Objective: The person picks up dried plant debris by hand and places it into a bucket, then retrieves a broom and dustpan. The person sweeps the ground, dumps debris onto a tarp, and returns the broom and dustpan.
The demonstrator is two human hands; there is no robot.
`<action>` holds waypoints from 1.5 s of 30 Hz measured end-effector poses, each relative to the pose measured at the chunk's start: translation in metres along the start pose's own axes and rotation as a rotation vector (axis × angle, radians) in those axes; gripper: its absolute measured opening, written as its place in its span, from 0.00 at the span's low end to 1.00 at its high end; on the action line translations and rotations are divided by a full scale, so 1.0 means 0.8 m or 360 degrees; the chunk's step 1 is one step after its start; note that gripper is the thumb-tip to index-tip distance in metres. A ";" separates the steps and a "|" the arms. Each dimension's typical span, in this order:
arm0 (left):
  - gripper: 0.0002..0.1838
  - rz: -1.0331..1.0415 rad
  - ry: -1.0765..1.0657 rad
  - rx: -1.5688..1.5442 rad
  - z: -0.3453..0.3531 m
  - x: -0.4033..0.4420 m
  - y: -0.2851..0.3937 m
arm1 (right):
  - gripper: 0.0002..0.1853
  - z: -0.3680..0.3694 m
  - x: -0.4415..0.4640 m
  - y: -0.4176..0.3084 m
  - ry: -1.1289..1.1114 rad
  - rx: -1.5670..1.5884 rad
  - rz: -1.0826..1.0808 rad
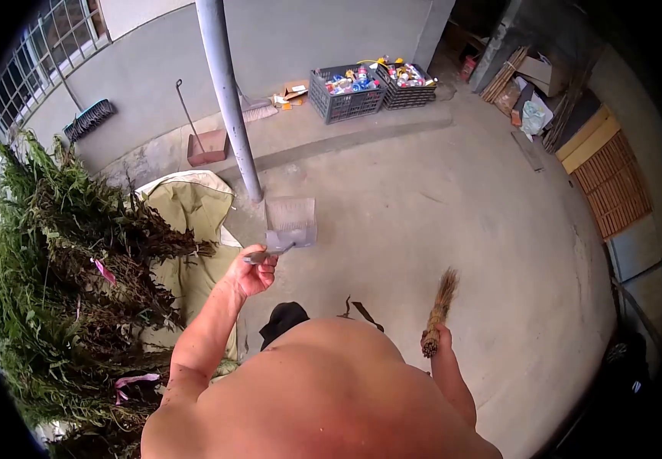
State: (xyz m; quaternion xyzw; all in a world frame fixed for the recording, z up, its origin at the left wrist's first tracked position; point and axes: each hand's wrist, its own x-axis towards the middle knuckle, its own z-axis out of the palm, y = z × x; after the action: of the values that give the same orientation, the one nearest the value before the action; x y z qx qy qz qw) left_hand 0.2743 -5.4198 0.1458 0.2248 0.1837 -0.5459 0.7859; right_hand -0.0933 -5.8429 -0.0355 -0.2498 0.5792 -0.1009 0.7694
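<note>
My left hand (258,274) is closed around the handle of a grey, translucent dustpan (291,218), whose pan points away from me, just right of the foot of a metal pole. On the other side, my right hand (442,340) grips a short hand broom (440,310) made of bundled straw stalks. The broom's bristles point up and away, and its bound end is nearest me. Dustpan and broom are well apart.
Cut green plants (56,268) are heaped at left on a green tarp (186,206). The pole (228,84) stands ahead. Further back are a red-brown dustpan (209,148), a broom (90,120) and crates of bottles (346,103). Boards (614,183) lean at right.
</note>
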 end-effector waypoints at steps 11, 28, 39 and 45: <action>0.12 0.0075 -0.0030 0.0010 0.101 0.297 0.323 | 0.07 0.474 0.178 -0.301 -0.0124 0.0013 -0.0461; 0.16 0.0195 0.0232 -0.0027 0.203 0.660 0.743 | 0.22 1.240 0.516 -0.618 -0.0297 0.0017 -0.0856; 0.25 0.0408 0.0707 0.0004 0.284 0.775 0.901 | 0.24 1.572 0.732 -0.667 -0.0173 -0.1107 -0.0685; 0.32 0.0494 0.0865 0.0190 0.271 0.803 0.921 | 0.13 1.477 0.798 -0.485 -0.1141 -0.2798 -0.0368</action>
State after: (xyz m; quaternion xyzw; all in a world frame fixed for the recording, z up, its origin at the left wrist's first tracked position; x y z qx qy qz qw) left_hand 1.1927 -5.8145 0.0953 0.4335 0.3180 -0.3492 0.7675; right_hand 1.2682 -6.1420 -0.1366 -0.8100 0.1494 0.3773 0.4234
